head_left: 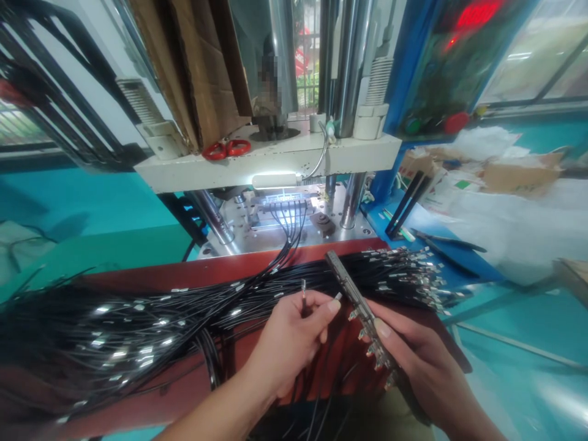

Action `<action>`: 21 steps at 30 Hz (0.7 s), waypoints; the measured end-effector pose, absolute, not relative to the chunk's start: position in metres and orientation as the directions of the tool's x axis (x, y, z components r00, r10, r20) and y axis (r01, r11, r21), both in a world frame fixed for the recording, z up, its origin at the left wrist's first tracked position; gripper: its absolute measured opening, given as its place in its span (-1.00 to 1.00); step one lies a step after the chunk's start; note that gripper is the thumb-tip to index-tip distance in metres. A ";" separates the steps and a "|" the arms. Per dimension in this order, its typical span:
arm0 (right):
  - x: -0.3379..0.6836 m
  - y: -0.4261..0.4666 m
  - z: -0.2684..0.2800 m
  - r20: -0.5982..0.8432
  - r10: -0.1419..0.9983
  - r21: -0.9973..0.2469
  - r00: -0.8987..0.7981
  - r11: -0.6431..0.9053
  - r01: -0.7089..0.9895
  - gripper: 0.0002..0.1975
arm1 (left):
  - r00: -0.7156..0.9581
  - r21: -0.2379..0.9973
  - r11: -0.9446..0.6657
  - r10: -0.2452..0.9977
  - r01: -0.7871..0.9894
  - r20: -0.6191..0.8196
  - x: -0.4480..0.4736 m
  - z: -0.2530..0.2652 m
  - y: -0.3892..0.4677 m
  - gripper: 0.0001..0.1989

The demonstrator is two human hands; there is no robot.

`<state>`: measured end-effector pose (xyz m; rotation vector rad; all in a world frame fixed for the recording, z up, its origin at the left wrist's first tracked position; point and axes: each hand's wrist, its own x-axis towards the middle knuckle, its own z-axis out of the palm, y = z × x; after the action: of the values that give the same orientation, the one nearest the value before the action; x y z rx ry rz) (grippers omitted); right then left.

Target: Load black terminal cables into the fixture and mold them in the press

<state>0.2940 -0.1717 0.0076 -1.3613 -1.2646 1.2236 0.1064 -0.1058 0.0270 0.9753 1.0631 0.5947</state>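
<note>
Red display (478,13): unreadable blur.
Black cables (184,309): cut off at left.
Right hand (420,361): some fingertips hidden behind metal bar (358,300).

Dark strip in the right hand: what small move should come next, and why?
Perhaps bring the silver tip in the left hand to the dark strip: the right hand holds it close by, and metallic pieces line part of its edge.

- A silver metal plate (252,236) is brightly lit by a white bar-shaped lamp (275,180).
- A glowing red display panel (478,13) is blurred.
- Edges are stretched and softened by wide-angle distortion.
</note>
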 end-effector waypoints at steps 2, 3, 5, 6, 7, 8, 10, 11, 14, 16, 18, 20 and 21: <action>0.295 -0.172 0.007 -0.090 0.996 -0.988 -0.025 -0.086 0.132 -0.56 | 0.378 0.884 0.460 0.807 0.081 -0.455 0.108 0.027 -0.106 -0.71; 0.295 -0.172 0.006 -0.088 0.996 -0.987 -0.033 -0.082 0.138 -0.56 | 0.374 0.887 0.451 0.808 0.104 -0.455 0.108 0.027 -0.105 -0.69; 0.295 -0.172 0.004 -0.083 0.996 -0.986 -0.038 -0.077 0.148 -0.56 | 0.376 0.892 0.430 0.810 0.141 -0.450 0.108 0.026 -0.105 -0.66; 0.295 -0.172 0.003 -0.081 0.996 -0.985 -0.035 -0.075 0.153 -0.57 | 0.380 0.892 0.426 0.808 0.152 -0.451 0.108 0.025 -0.104 -0.65; 0.295 -0.172 0.003 -0.079 0.996 -0.985 -0.033 -0.073 0.157 -0.57 | 0.382 0.891 0.426 0.806 0.159 -0.453 0.108 0.024 -0.104 -0.65; 0.295 -0.172 0.002 -0.077 0.996 -0.984 -0.033 -0.071 0.161 -0.57 | 0.386 0.889 0.428 0.802 0.163 -0.456 0.107 0.023 -0.104 -0.66; 0.295 -0.172 0.002 -0.077 0.996 -0.984 -0.043 -0.069 0.163 -0.56 | 0.391 0.889 0.428 0.799 0.165 -0.457 0.107 0.021 -0.104 -0.67; 0.295 -0.171 0.002 -0.076 0.996 -0.984 -0.050 -0.067 0.164 -0.56 | 0.397 0.891 0.423 0.798 0.165 -0.453 0.107 0.021 -0.104 -0.67; 0.294 -0.171 0.003 -0.074 0.995 -0.984 -0.063 -0.062 0.168 -0.55 | 0.405 0.897 0.405 0.801 0.175 -0.441 0.107 0.019 -0.105 -0.67; 0.294 -0.172 0.003 -0.077 0.995 -0.983 -0.065 -0.065 0.169 -0.55 | 0.410 0.897 0.404 0.798 0.179 -0.442 0.106 0.018 -0.105 -0.67; 0.294 -0.172 0.003 -0.078 0.995 -0.983 -0.056 -0.068 0.168 -0.56 | 0.418 0.899 0.402 0.797 0.172 -0.437 0.106 0.018 -0.105 -0.69; 0.294 -0.172 0.004 -0.076 0.995 -0.980 -0.061 -0.064 0.187 -0.57 | 0.424 0.900 0.401 0.795 0.169 -0.434 0.106 0.019 -0.104 -0.70; 0.294 -0.172 0.005 -0.076 0.995 -0.977 -0.070 -0.061 0.204 -0.57 | 0.426 0.901 0.398 0.795 0.170 -0.431 0.106 0.019 -0.104 -0.70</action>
<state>0.2939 -0.1716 0.0051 -1.3736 -1.3843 1.2154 0.1057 -0.1040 0.0191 1.1183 1.0865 0.5146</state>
